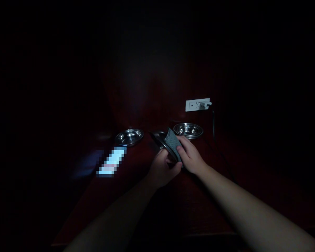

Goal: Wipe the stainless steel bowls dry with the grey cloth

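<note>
Near the middle of the view, my left hand point(164, 169) grips the near edge of a shiny metal plate point(159, 137), which is tilted up off the table. My right hand point(190, 154) is closed on a grey-green cloth point(173, 141) with a fine textured weave, pressed against the plate's right side. Some fingers of both hands are hidden behind the plate and the cloth. Behind my right hand stands a stack of metal plates point(188, 130). Another metal plate point(130, 136) lies to the left, apart from my hands.
A lit, pixelated phone-like rectangle point(111, 161) lies on the dark red table point(199, 210), left of my hands. On the back wall is a white socket point(197, 104) with a plug in it. A dark cable point(214, 126) runs down onto the table. The surroundings are very dark.
</note>
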A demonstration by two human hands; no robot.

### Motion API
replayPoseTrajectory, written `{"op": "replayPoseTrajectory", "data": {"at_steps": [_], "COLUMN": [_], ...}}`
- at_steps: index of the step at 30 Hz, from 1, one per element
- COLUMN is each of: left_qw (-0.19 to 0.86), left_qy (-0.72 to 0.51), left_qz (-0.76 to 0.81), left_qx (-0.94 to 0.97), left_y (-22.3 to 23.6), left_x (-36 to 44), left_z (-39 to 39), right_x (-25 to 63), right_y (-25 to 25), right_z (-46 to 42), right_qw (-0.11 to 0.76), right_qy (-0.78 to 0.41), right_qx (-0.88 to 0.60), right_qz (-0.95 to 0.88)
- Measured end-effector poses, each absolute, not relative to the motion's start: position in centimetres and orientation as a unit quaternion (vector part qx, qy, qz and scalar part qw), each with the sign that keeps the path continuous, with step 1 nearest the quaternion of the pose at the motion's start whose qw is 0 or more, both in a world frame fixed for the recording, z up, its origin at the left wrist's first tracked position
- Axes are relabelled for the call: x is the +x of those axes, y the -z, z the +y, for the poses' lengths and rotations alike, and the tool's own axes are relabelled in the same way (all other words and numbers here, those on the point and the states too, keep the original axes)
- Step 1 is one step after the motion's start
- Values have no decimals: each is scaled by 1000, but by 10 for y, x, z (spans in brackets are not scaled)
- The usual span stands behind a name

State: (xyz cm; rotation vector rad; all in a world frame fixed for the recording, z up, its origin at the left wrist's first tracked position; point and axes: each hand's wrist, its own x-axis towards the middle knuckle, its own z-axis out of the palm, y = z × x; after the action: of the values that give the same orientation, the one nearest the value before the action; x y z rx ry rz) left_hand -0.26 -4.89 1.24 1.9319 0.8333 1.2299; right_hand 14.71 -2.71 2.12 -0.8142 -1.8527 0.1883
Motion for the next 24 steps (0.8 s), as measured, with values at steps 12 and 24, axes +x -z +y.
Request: {"op": "replayPoseTrajectory", "data": {"at_steps": [12, 24], "left_qw": [282, 222], "left_qy": [-444, -410], "left_qz": [306, 276], "left_qx": [794, 840], "left_y": [-14, -20], "left_x": [2, -4], "left_z": [-48, -46], "right_x": [143, 144], "right_y": [-18, -14], "right_z": [-31, -27], "right_qw": [539, 578], "right_qy": [-174, -188], "right_qx": [-321, -319], "right_qz": [-759, -727]}}
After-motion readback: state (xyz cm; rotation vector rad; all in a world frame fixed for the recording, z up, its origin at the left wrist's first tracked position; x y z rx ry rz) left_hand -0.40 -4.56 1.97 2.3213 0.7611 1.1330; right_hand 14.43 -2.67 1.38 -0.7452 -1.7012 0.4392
